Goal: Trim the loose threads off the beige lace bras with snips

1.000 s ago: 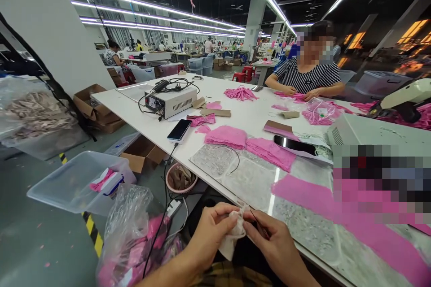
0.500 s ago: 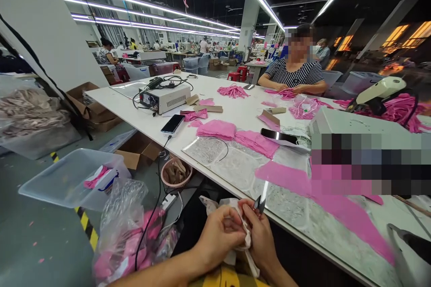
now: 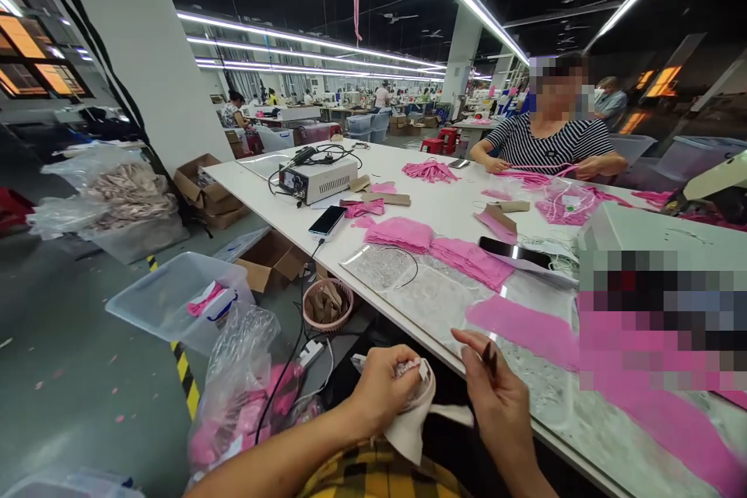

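Observation:
Over my lap, my left hand [image 3: 379,389] is closed on a cream-white piece of fabric [image 3: 409,429], pinching its gathered upper edge. The cloth hangs below my fingers, and a loose strip sticks out to the right. My right hand [image 3: 500,408] is a little to the right, apart from the cloth, beside the table edge. A pair of thread snips [image 3: 489,359] is tucked in it, dark blade tips showing above the curled fingers while the forefinger and thumb reach out. The handles are hidden in the palm.
A white table [image 3: 373,311] holds pink fabric stacks [image 3: 402,235], a phone [image 3: 327,220] and a control box [image 3: 320,180]. Opposite, a co-worker in a striped top [image 3: 552,144] handles pink strips. Left on the floor are a plastic bin [image 3: 175,303], a bag of pink pieces [image 3: 233,397] and a basket [image 3: 327,323].
My hands have moved apart: the right hand, still with the snips, has drawn away to the right from the cloth. The left keeps hold of the fabric. The view has turned left.

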Action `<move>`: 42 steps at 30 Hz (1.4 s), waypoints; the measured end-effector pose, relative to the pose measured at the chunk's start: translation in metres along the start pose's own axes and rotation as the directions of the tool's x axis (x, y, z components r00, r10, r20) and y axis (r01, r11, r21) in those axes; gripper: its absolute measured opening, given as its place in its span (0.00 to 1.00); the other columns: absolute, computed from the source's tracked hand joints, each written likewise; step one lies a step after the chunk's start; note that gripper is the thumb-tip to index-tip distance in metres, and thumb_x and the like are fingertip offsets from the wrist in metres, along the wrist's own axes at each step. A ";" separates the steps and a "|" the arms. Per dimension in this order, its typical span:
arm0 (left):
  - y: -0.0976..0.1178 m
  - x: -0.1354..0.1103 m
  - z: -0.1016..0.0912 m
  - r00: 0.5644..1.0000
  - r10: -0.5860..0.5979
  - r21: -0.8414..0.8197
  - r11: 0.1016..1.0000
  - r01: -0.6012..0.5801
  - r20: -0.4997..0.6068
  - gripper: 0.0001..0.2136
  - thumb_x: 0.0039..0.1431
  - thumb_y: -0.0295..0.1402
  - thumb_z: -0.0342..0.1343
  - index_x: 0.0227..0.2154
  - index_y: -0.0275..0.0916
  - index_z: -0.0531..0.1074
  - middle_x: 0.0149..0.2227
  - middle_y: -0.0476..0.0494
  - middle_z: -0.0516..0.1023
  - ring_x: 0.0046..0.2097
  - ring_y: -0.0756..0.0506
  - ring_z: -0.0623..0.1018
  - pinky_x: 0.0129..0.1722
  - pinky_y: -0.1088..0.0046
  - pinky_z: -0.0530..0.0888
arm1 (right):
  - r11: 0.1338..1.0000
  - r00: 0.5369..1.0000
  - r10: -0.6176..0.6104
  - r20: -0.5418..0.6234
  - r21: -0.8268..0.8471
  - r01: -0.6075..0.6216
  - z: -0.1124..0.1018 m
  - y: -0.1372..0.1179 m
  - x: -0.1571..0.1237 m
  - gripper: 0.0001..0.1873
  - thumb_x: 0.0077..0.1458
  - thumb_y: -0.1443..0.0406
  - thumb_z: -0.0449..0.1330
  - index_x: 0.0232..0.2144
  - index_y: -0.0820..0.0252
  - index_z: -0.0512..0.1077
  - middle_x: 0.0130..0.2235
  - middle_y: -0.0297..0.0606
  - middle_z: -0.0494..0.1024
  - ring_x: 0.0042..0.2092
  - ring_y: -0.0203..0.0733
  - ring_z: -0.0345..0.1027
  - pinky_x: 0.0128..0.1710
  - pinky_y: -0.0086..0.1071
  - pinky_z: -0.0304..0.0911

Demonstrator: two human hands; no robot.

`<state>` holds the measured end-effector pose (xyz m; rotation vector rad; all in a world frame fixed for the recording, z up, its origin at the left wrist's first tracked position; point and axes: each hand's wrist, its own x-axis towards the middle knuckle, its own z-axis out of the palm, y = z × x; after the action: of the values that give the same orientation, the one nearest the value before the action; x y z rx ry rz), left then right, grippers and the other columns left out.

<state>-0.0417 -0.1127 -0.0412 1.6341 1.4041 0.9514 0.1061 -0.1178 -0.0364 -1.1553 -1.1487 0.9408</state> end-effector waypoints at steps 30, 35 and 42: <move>0.028 0.035 -0.007 0.903 -0.317 -0.482 0.767 0.423 0.289 0.17 0.39 0.44 0.63 0.22 0.32 0.72 0.20 0.50 0.70 0.23 0.53 0.64 0.24 0.78 0.58 | 0.908 0.886 0.344 0.312 0.129 -0.398 -0.023 0.010 0.045 0.18 0.44 0.53 0.64 0.31 0.62 0.76 0.23 0.31 0.70 0.16 0.25 0.41 0.13 0.24 0.37; 0.028 0.037 -0.008 0.908 -0.316 -0.400 0.822 0.406 0.274 0.13 0.43 0.39 0.58 0.20 0.32 0.71 0.18 0.52 0.66 0.22 0.54 0.60 0.22 0.78 0.55 | 0.997 0.950 0.063 0.306 -0.069 -0.043 -0.033 -0.015 0.041 0.15 0.44 0.64 0.63 0.38 0.55 0.77 0.34 0.35 0.73 0.19 0.27 0.47 0.18 0.26 0.49; 0.031 0.039 -0.007 0.940 -0.243 -0.288 0.907 0.307 0.238 0.09 0.43 0.34 0.56 0.20 0.31 0.73 0.19 0.51 0.67 0.24 0.52 0.63 0.26 0.77 0.61 | 0.779 0.778 -0.328 0.536 -0.313 0.544 -0.023 -0.019 0.036 0.18 0.46 0.71 0.62 0.41 0.53 0.77 0.30 0.38 0.70 0.20 0.33 0.62 0.17 0.25 0.59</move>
<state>-0.0306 -0.0765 -0.0077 1.2114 1.2305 0.7810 0.1349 -0.0911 -0.0116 -0.9549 -2.0194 0.5806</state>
